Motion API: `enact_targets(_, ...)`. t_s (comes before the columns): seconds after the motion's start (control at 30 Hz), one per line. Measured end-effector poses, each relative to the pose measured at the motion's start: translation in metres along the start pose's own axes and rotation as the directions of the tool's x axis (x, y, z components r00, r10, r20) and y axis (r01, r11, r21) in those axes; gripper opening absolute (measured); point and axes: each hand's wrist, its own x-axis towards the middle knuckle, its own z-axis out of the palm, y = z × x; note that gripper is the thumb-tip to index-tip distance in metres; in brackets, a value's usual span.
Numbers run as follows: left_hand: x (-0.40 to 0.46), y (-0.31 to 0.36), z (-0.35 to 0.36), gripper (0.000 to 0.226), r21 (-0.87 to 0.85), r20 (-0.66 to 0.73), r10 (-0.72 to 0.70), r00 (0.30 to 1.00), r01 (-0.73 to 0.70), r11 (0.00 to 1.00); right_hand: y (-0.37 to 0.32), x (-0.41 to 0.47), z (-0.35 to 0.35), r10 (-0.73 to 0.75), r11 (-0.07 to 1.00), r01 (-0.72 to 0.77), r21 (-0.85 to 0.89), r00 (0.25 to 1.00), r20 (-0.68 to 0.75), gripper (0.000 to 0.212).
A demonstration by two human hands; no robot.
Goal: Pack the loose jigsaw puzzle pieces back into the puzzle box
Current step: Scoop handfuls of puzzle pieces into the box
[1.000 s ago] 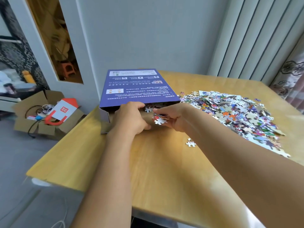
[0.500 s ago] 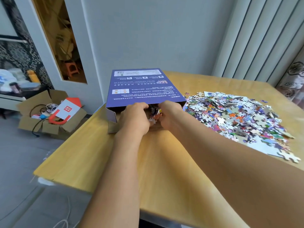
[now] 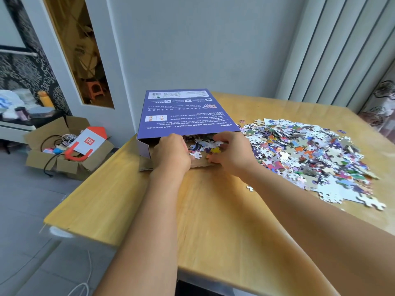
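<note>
The purple puzzle box (image 3: pixel 183 112) lies flat at the table's far left, its open end facing me. My left hand (image 3: pixel 171 154) grips the left part of that opening, fingers curled at the top panel's edge. My right hand (image 3: pixel 233 154) is at the right part of the opening, thumb and fingers closed around a few puzzle pieces (image 3: pixel 214 150). More pieces (image 3: pixel 201 144) lie just inside the mouth on the brown lower flap. A big heap of loose pieces (image 3: pixel 310 154) covers the table to the right of the box.
The wooden table (image 3: pixel 213 221) has its left edge close to the box. One stray piece (image 3: pixel 249 188) lies by my right forearm. On the floor to the left stands an open cardboard carton (image 3: pixel 64 150) with cables. A wall is behind the box, curtains at the right.
My right hand carried a handful of pieces from in front of the box into its opening. My left hand stayed at the opening. The camera view shifted slightly.
</note>
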Motion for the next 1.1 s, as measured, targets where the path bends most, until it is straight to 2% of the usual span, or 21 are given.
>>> enact_targets(0.17,0.000,-0.001,0.002,0.018,-0.027,-0.020,0.001,1.000,-0.001,1.000,0.004,0.008,0.006,-0.186,0.955,0.162,-0.248,0.980,-0.076,0.040)
enact_targets(0.27,0.000,-0.002,0.004,0.017,-0.036,-0.051,0.003,0.999,-0.005,0.999,-0.004,0.006,0.007,-0.258,0.931,0.210,-0.298,0.958,-0.128,0.016)
enact_targets(0.3,0.000,-0.002,0.005,0.016,-0.043,-0.061,-0.001,0.998,-0.002,0.999,-0.006,0.004,0.007,-0.275,0.928,0.222,-0.300,0.950,-0.149,0.016)
enact_targets(0.37,0.000,-0.003,0.006,0.013,-0.064,-0.087,-0.008,0.996,0.003,0.998,-0.009,0.001,0.009,-0.302,0.912,0.243,-0.331,0.943,-0.141,0.030)
enact_targets(0.43,0.000,-0.002,0.006,0.013,-0.072,-0.098,-0.012,0.995,0.005,0.997,-0.006,-0.002,0.011,-0.325,0.887,0.293,-0.357,0.945,-0.032,0.035)
enact_targets(0.53,0.000,-0.003,0.007,0.016,-0.071,-0.095,-0.022,0.995,0.015,0.997,-0.003,-0.003,0.012,-0.366,0.838,0.410,-0.360,0.912,0.185,0.020)
enact_targets(0.6,0.001,-0.003,0.007,0.010,-0.078,-0.090,-0.026,0.996,0.019,0.997,-0.006,0.002,0.011,-0.369,0.824,0.442,-0.354,0.893,0.257,0.016)
enact_targets(0.67,0.002,-0.004,0.006,0.006,-0.088,-0.075,-0.031,0.997,0.025,0.996,-0.008,0.009,0.012,-0.355,0.794,0.457,-0.401,0.884,0.305,0.027)
enact_targets(0.77,0.003,-0.004,0.005,0.016,-0.096,-0.046,-0.044,0.998,0.040,0.995,-0.008,0.017,0.016,-0.229,0.776,0.407,-0.481,0.893,0.386,0.044)
enact_targets(0.83,0.003,-0.004,0.005,0.015,-0.105,-0.038,-0.051,0.998,0.047,0.993,-0.007,0.016,0.018,-0.241,0.799,0.400,-0.449,0.897,0.370,0.045)
enact_targets(0.97,0.003,-0.004,0.005,0.006,-0.105,-0.031,-0.059,0.998,0.056,0.993,-0.006,0.007,0.020,-0.382,0.812,0.437,-0.386,0.899,0.215,0.031)
enact_targets(1.1,0.001,-0.004,0.003,0.011,-0.128,-0.020,-0.055,0.998,0.052,0.990,-0.008,0.010,0.020,-0.298,0.805,0.426,-0.412,0.892,0.340,0.034)
